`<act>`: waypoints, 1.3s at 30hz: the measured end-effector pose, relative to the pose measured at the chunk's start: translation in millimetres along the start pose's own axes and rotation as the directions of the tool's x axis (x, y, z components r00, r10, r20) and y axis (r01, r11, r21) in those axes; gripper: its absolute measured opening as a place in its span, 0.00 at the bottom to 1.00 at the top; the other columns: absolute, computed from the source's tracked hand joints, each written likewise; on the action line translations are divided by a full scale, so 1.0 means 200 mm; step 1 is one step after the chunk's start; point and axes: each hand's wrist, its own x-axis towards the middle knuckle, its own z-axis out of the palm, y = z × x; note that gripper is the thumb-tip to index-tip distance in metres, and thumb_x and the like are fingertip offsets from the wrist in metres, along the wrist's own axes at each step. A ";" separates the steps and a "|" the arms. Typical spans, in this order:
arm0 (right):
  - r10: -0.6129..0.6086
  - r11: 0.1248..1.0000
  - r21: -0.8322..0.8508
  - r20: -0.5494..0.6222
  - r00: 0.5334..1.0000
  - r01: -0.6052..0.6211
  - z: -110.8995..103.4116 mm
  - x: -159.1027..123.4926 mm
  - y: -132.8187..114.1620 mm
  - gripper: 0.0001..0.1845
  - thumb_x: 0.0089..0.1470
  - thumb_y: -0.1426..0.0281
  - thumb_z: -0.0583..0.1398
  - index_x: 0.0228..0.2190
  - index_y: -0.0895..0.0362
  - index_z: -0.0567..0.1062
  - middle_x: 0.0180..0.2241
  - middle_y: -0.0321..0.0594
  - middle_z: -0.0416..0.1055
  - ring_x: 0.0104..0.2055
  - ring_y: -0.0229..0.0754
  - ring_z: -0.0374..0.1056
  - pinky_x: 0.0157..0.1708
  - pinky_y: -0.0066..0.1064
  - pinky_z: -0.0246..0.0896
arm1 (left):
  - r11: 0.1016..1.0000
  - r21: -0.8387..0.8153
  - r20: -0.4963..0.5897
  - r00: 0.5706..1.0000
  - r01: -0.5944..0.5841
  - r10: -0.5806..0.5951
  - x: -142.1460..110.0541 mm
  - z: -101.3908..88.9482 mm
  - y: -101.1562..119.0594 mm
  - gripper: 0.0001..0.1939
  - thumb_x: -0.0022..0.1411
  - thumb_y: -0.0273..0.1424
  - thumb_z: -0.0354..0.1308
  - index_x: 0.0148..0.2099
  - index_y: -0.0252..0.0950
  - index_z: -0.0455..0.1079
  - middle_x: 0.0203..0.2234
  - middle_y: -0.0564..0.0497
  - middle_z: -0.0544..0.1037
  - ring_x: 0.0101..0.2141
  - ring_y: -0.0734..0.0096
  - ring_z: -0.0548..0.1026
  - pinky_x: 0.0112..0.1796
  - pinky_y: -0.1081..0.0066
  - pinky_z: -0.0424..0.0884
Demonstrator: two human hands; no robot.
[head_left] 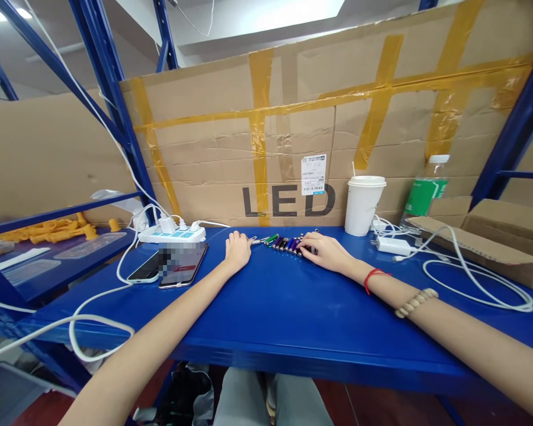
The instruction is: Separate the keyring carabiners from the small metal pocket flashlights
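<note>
A row of small coloured tubes with shiny metal ends (284, 243), in green, black, blue and purple, lies side by side on the blue shelf top (288, 307). My left hand (238, 251) rests at the row's left end with its fingers curled. A thin silver piece (254, 240) shows beside its fingertips; whether the hand grips it is hidden. At the right end, the bent fingers of my right hand (324, 251) close over a dark small tube (312, 249), partly covered by them.
Left of my hands lie two phones (184, 266) and a white power strip (173, 235). A lidded paper cup (364, 204), a green-labelled bottle (426, 192), a white charger with cable (393, 246) and an open cardboard box (493, 236) stand right. Taped cardboard (213, 154) closes the back.
</note>
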 end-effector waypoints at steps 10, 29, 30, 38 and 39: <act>0.058 0.998 0.009 -0.056 0.997 -0.058 -0.02 0.01 -0.04 0.13 0.54 0.64 0.52 0.36 0.55 0.73 0.35 0.41 0.71 0.37 0.41 0.66 0.37 0.32 0.62 | 0.991 -0.036 -0.269 0.956 -0.130 0.116 -0.05 -0.10 0.07 0.16 0.65 0.37 0.36 0.38 0.33 0.62 0.36 0.45 0.69 0.40 0.62 0.65 0.40 0.65 0.59; 0.205 0.900 0.404 -0.066 0.976 -0.162 0.00 0.06 -0.20 0.18 0.60 0.64 0.44 0.42 0.53 0.70 0.28 0.36 0.70 0.24 0.35 0.64 0.29 0.29 0.60 | 0.916 -0.178 -0.199 0.925 -0.360 0.325 -0.11 -0.11 0.15 0.16 0.65 0.40 0.36 0.32 0.38 0.59 0.29 0.53 0.68 0.32 0.70 0.68 0.32 0.71 0.61; 0.200 0.910 0.385 -0.083 0.976 -0.153 0.00 0.06 -0.19 0.18 0.60 0.64 0.44 0.44 0.53 0.69 0.29 0.37 0.70 0.26 0.36 0.65 0.30 0.29 0.60 | 0.914 -0.179 -0.171 0.927 -0.364 0.335 -0.11 -0.11 0.15 0.17 0.65 0.40 0.36 0.31 0.38 0.59 0.29 0.53 0.69 0.32 0.70 0.68 0.31 0.71 0.61; 0.168 0.930 0.349 -0.127 0.978 -0.115 0.02 0.06 -0.17 0.18 0.59 0.63 0.47 0.46 0.52 0.70 0.31 0.39 0.69 0.35 0.40 0.66 0.35 0.31 0.61 | 0.840 -0.076 -0.104 0.842 -0.537 0.529 -0.11 -0.12 0.14 0.21 0.62 0.45 0.39 0.27 0.38 0.63 0.23 0.51 0.70 0.31 0.66 0.67 0.28 0.72 0.61; 0.177 0.929 0.349 -0.128 0.976 -0.123 0.02 0.06 -0.17 0.18 0.59 0.63 0.47 0.46 0.52 0.70 0.31 0.39 0.69 0.35 0.40 0.66 0.35 0.31 0.61 | 0.830 -0.050 -0.098 0.829 -0.556 0.550 -0.11 -0.12 0.15 0.21 0.63 0.44 0.38 0.29 0.38 0.64 0.24 0.51 0.71 0.32 0.66 0.68 0.28 0.72 0.61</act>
